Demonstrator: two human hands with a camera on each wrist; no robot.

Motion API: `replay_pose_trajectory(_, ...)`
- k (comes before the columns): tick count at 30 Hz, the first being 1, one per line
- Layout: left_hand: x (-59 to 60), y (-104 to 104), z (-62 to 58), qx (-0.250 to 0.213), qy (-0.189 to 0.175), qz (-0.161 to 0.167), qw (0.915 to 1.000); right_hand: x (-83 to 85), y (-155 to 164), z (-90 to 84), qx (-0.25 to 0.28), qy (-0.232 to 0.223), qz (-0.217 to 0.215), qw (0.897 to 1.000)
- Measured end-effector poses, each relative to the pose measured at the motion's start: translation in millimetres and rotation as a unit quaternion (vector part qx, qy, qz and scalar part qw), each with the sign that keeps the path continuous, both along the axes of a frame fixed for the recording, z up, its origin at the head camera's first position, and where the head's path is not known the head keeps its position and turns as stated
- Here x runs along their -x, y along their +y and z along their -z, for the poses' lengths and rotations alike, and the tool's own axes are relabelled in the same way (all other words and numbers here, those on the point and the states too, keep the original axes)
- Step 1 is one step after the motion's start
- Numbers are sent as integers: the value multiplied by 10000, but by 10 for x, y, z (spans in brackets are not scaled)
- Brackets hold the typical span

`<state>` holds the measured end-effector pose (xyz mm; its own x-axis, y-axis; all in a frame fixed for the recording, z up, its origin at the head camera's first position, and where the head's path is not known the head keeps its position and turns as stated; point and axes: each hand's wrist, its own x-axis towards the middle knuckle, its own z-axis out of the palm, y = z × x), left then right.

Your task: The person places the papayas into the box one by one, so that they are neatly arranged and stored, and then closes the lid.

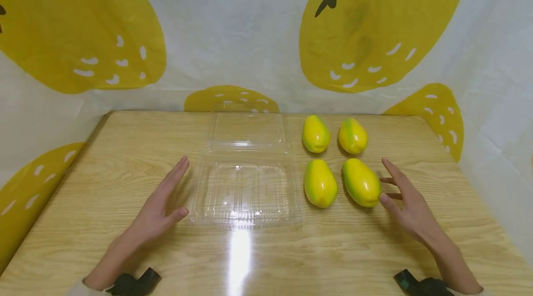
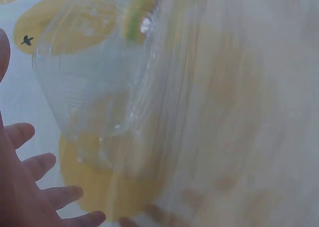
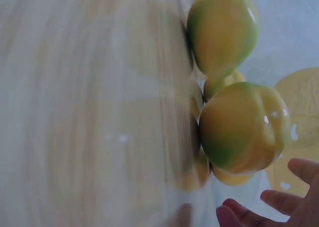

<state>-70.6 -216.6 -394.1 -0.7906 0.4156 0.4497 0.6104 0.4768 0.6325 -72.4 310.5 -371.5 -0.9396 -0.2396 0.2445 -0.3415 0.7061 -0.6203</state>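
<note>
1. Mango (image 1: 361,181), nearest the table's (image 1: 125,157) right edge in the front row of four, sits by the right hand (image 1: 405,203), whose spread fingers barely touch it.
2. Left hand (image 1: 160,206) lies spread, empty, beside the clear clamshell box (image 1: 245,189).
3. Best grasp, I'd say: wrap fingers around the middle; it looks glossy.

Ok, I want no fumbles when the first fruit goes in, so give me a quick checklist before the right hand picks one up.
1. Clear clamshell container open, lid folded back: ok.
2. Container tray holds nothing: ok.
3. Four yellow-green fruits on the wooden table, none in the container: ok.
4. Right hand open, thumb tip at the near right fruit; whether it actually touches: cannot tell.
5. Left hand open beside the container, apart from its edge, so not steadying it: not ok.
6. Near left fruit lies between the near right fruit and the container: not ok for a straight slide.
</note>
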Motion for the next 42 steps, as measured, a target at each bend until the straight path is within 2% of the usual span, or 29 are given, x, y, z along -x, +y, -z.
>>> replay_pose_trajectory(3,-45,63,-15,-291,-30,185,9994,7,2,50,33,-103,82,9999)
replay_pose_trajectory(8,-153,171,-125,-719,95,408,9965,34,-11,142,415,-122,1,9991)
replay_pose_trajectory(10,-179,197,-124,-835,101,476,9953,37,-19,175,539,-87,-8,9985)
replay_pose_trajectory(13,-183,195,-28,-910,15,629,9939,29,-23,220,636,-8,77,9979)
replay_pose_trajectory(19,-106,116,250,-619,-58,587,9963,13,-20,248,684,-25,219,9974)
replay_pose_trajectory(24,-80,107,267,-420,-38,573,9975,10,-56,235,825,-120,319,9960)
replay_pose_trajectory(30,-78,108,266,-309,-109,536,9980,-8,-102,240,707,-371,553,9953)
replay_pose_trajectory(33,-94,128,218,-268,-130,496,9983,-9,-119,253,711,-471,671,9941)
replay_pose_trajectory(39,-162,210,-16,-358,-234,471,9980,15,-168,263,715,-507,723,9935)
replay_pose_trajectory(42,-174,225,-74,-391,-253,486,9977,22,-181,264,663,-553,745,9935)
